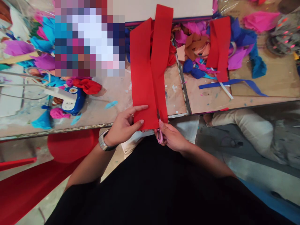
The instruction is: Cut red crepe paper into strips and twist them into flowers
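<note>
Head view, red sheet [142, 78] overlapping scraps [195, 45], blue socket [81, 101], blue strip [236, 81]

Head camera: sole view, worn on the person's head, looking forward and steeply down
Plain black fabric garment [150, 184]: seen from above, nearest the lens
Bare left hand [122, 125] and bare right hand [173, 136]: close, mid-frame
Flat, pale-brown, paint-stained tabletop [114, 89]: beyond, across the upper half

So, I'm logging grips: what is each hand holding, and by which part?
The right hand holds the scissors by their pink handle; the left hand holds the red material at its near edge.
</note>
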Action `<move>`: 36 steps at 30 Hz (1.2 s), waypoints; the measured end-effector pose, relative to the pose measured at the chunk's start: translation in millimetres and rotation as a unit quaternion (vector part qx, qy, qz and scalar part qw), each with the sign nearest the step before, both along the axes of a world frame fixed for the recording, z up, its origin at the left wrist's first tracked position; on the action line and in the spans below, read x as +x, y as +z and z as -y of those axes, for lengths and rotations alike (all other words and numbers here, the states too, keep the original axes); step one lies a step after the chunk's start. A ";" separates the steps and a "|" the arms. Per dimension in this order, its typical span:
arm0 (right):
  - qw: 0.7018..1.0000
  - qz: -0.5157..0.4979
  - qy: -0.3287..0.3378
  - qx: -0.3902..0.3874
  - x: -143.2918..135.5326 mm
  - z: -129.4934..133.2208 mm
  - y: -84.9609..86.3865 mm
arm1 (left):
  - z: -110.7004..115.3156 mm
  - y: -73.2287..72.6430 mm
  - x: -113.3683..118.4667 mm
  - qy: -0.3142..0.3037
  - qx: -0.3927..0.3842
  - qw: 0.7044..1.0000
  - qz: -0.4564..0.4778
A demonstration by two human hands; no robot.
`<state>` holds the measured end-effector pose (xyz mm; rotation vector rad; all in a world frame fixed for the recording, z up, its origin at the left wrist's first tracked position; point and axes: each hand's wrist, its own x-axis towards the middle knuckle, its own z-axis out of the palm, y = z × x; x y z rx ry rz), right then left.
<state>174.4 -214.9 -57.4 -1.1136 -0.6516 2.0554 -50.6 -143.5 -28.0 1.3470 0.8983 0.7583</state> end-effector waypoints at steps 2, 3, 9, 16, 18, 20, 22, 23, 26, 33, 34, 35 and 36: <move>1.000 0.003 0.004 0.002 0.3 0.0 0.2 | 0.1 0.1 0.3 0.003 0.004 1.000 0.001; 1.000 0.004 0.004 0.002 0.4 0.0 0.3 | 0.2 0.1 0.5 0.004 0.005 1.000 0.001; 1.000 0.006 0.001 0.005 0.3 0.7 -1.0 | 0.2 0.9 1.7 0.006 0.007 1.000 0.000; 1.000 0.000 -0.005 0.005 -0.7 1.3 -2.4 | 0.2 1.6 1.5 0.000 -0.003 1.000 0.004; 1.000 0.005 -0.003 0.007 -0.7 1.3 -2.2 | 0.1 1.2 1.5 0.003 -0.001 1.000 0.008; 1.000 0.007 -0.003 0.006 -0.6 1.3 -2.3 | -0.3 0.8 1.5 0.005 0.003 1.000 0.009; 1.000 0.006 -0.004 0.004 -0.3 1.4 -2.6 | -1.0 0.6 1.4 0.007 0.007 1.000 0.007; 1.000 0.005 -0.004 0.005 -0.2 1.5 -2.9 | -1.4 0.6 1.3 0.008 0.009 1.000 0.005; 1.000 0.002 -0.003 0.011 0.3 1.7 -3.3 | -1.9 1.0 1.0 0.006 0.003 1.000 0.006; 1.000 0.003 -0.007 0.009 -0.7 1.7 -2.0 | -1.3 2.6 1.8 0.004 -0.026 1.000 0.015; 1.000 0.000 -0.009 0.005 -1.0 1.8 -1.6 | -1.4 3.1 2.0 0.005 -0.027 1.000 0.015; 1.000 -0.003 -0.011 0.001 -1.2 2.0 -1.0 | -1.5 3.5 2.2 0.005 -0.029 0.999 0.014; 1.000 -0.006 -0.013 -0.004 -1.2 2.4 -0.3 | -1.6 3.8 2.2 0.005 -0.030 0.999 0.014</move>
